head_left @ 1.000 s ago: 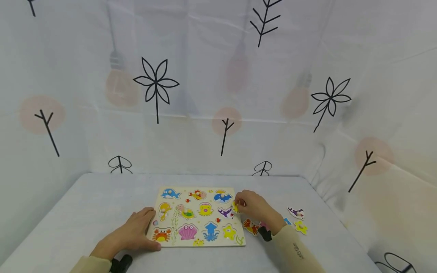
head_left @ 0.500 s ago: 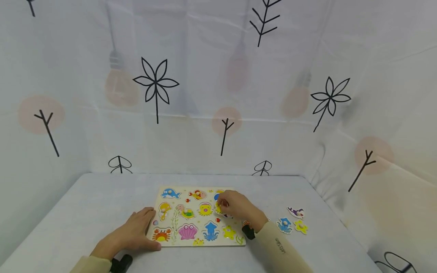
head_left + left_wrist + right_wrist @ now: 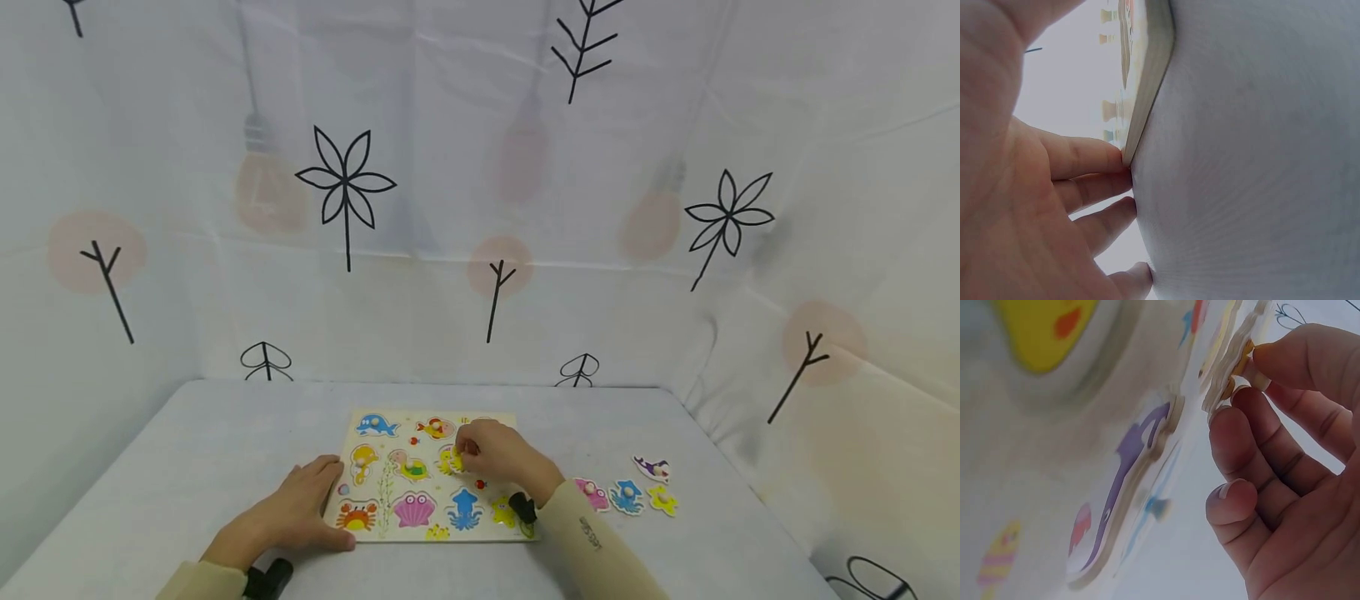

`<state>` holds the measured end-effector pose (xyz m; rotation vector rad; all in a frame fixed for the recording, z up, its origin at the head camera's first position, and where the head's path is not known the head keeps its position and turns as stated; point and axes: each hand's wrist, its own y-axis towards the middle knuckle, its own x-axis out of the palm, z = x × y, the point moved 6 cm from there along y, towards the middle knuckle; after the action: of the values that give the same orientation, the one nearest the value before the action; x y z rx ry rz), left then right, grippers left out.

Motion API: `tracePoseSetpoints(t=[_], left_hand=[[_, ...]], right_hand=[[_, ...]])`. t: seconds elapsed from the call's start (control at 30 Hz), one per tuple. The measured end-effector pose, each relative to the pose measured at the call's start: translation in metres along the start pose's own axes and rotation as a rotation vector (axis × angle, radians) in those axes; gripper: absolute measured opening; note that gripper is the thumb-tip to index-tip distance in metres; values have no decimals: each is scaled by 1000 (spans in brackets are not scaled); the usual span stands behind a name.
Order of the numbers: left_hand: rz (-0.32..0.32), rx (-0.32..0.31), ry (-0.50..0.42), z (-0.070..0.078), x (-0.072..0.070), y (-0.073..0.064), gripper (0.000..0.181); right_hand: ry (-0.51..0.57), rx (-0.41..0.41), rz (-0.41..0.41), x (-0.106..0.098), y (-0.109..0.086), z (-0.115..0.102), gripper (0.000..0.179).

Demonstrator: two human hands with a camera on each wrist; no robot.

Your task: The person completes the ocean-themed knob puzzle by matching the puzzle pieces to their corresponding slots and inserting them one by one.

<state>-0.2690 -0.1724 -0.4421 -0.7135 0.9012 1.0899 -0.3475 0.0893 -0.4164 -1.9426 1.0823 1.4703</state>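
A cream wooden puzzle board (image 3: 397, 537) with sea animals lies on the table. My right hand (image 3: 498, 452) pinches a yellow puzzle piece (image 3: 1225, 372) by its small knob, over the yellow octopus recess in the head view. In the right wrist view the piece appears nearly edge-on, apart from the board's purple dolphin-like recess (image 3: 1125, 469). My left hand (image 3: 296, 508) rests at the board's left side, fingers extended. Its fingertips (image 3: 1119, 156) touch the board's edge and the table in the left wrist view, and its thumb lies by the near left corner.
To the board's right lie loose pieces: a pink one (image 3: 592, 495), a blue one (image 3: 626, 497), a yellow star (image 3: 663, 501) and a purple-and-white one (image 3: 652, 468). Knobbed pieces, such as the blue whale (image 3: 377, 425) and turtle (image 3: 409, 467), sit in the board. A patterned cloth (image 3: 420, 317) hangs behind.
My right hand has carried the yellow piece leftward from the board's right edge to the octopus recess. The left hand and the board have stayed put.
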Motion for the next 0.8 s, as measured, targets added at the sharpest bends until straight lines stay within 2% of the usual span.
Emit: tracePoseSetpoints(t=[0.13,0.5,0.8], left_hand=[[0,-4,-1,0,-1,0,111],[-10,-17,-4,0,0,0,110],[0,2,2,2,-2,0,111]], right_hand=[[-14,-3,-9,3,5,-5,6],[0,52,-67,11,12,-11,5],[0,75,-80,13,16,-11,4]])
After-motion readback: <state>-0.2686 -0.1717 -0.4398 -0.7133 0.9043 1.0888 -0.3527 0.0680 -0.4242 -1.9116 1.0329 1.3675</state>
